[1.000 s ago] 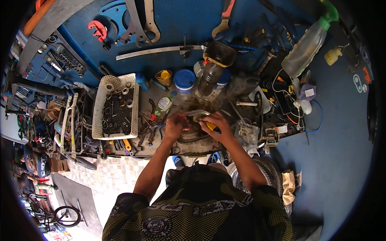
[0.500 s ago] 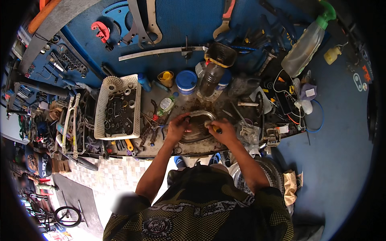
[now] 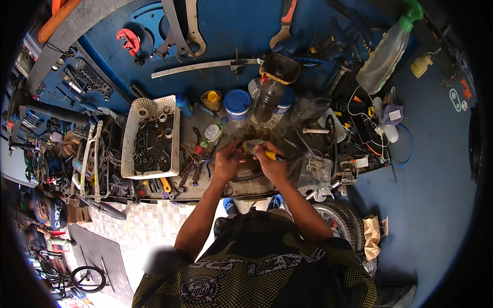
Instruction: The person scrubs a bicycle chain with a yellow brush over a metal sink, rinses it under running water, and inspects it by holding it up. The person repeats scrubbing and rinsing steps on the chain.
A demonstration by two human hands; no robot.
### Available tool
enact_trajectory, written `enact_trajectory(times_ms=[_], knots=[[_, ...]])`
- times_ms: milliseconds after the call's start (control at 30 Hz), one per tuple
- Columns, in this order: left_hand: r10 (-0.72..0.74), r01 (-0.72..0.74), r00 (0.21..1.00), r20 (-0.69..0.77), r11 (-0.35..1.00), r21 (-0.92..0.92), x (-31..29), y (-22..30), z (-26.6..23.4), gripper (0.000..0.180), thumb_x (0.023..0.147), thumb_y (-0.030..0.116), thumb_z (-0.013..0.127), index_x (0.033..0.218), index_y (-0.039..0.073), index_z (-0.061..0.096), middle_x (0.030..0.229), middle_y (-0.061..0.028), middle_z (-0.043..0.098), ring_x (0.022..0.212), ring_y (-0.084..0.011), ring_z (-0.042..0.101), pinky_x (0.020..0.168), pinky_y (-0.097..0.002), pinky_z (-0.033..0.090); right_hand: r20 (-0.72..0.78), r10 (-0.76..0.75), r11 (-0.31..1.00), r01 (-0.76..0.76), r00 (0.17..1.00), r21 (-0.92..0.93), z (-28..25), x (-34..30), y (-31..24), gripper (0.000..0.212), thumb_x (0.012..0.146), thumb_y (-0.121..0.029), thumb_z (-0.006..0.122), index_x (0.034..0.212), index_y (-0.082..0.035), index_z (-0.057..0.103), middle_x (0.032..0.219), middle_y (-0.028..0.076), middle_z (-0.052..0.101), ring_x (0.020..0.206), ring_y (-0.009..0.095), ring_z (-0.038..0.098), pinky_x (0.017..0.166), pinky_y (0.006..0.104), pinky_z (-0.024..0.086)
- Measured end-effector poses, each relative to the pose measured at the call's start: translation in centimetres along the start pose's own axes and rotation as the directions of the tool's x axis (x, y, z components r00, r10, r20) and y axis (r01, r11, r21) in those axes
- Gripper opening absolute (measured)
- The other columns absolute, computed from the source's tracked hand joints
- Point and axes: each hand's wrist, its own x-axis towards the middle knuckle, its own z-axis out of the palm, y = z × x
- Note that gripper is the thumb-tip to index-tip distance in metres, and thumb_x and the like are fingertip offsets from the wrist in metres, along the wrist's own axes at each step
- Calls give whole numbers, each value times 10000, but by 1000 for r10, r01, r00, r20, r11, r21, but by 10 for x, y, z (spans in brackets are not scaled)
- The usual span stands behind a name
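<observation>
Head view, hands (image 3: pixel 271 167) over pan (image 3: pixel 247 175); yellow-handled tool (image 3: pixel 272 155) in right

Over the stained grey-brown bench surface (image 3: pixel 205 193), midway between its back and front edges, a cylindrical tool handle (image 3: pixel 275 155) is yellow and black. Toward the left edge, the rectangular plastic basket (image 3: pixel 125 154) is off-white — patterned with small holes. By the back edge, a round plastic tub (image 3: pixel 237 100) wears a bright blue lid. The cloth shirt (image 3: pixel 328 280) — black — carries yellow-green dots.
</observation>
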Motion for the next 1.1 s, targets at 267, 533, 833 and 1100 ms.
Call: enact_trajectory(times_ms=[267,533,833,1100], knots=[[-54,55,998,-14,998,29,5,-2,-5,307,1022,37,614,1314,-57,602,1118,-143,721,895,-179,738,737,-318,636,90,-263,896,278,961,-346,-7,-15,-24,167,937,-187,787,925,-39,711,809,111,675,741,228,635,713,355,493],[-25,25,1000,-4,999,30,5,-5,-6,206,1007,21,610,1198,-51,636,987,-99,731,835,-171,733,693,-309,626,130,-421,761,428,898,-488,-11,-16,-52,130,932,-164,785,964,-60,715,844,97,709,771,306,654,787,407,501],[-50,50,999,9,996,68,6,-2,-5,191,1021,41,612,1168,-54,688,968,-80,726,804,-154,718,690,-305,628,265,-425,720,501,865,-480,-21,-14,-54,131,917,-142,796,1013,-81,732,883,103,713,819,324,649,776,416,518],[-56,54,998,8,990,127,8,-8,-7,210,997,6,612,1182,-46,698,972,-88,726,791,-147,705,687,-304,631,294,-445,710,534,846,-459,-23,-13,-52,124,898,-115,813,985,-79,733,871,110,713,823,323,655,755,418,521]])
